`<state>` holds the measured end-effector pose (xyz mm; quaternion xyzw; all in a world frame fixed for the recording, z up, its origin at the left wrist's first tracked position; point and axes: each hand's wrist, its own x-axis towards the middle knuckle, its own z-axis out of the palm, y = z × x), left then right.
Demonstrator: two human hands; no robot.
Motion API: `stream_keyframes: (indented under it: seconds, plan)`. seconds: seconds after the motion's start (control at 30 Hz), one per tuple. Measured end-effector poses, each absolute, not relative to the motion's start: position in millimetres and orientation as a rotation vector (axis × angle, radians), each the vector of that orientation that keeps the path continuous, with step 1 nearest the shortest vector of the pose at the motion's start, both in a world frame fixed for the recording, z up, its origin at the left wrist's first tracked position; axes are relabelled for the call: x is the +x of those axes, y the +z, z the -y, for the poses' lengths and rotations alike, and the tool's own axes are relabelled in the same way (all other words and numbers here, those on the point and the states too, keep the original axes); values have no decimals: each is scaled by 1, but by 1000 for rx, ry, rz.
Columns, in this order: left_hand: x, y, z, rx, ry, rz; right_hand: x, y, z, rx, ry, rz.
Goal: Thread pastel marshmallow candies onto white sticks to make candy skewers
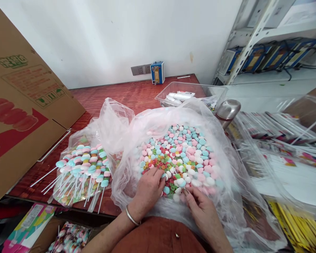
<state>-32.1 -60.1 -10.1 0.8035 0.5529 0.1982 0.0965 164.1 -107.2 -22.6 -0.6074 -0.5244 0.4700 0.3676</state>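
Note:
A large clear plastic bag [131,154] lies wide open in front of me, full of pink, white and light blue marshmallow candies [192,151]. Small red, green and orange ring candies [158,163] are heaped among them. My left hand [150,188], with a bracelet at the wrist, dips curled fingers into the rings; whatever its fingertips grip is hidden. Thumb and forefinger of my right hand [200,205] are pinched together beside a white candy at the near side of the heap. What that pinch holds is too small to tell.
Finished candy skewers [86,163] on white sticks lie at the left on a bag of rings. A cardboard box [28,95] stands far left. Behind the bag are a plastic tray [200,92] and a steel flask [228,111]. Packaged sticks [281,128] lie right.

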Motion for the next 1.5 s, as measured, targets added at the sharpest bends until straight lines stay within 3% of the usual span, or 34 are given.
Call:
stream_keyframes:
  seconds: [0.3, 0.6, 0.8, 1.27, 1.5]
  plan:
    - [-24, -13, 61, 2427, 441, -1718, 165, -32, 108, -1546, 1300, 1314]
    - [-37, 5, 33, 1685, 698, -1636, 160, -28, 103, -1444, 1337, 1232]
    - [-30, 13, 44, 1155, 801, -1244, 133, -9, 81, -1242, 1354, 971]
    - [-15, 19, 51, 1023, 817, -1117, 132, -10, 79, -1234, 1249, 984]
    - [-18, 14, 47, 1010, 866, -1077, 135, -10, 79, -1287, 1378, 1008]
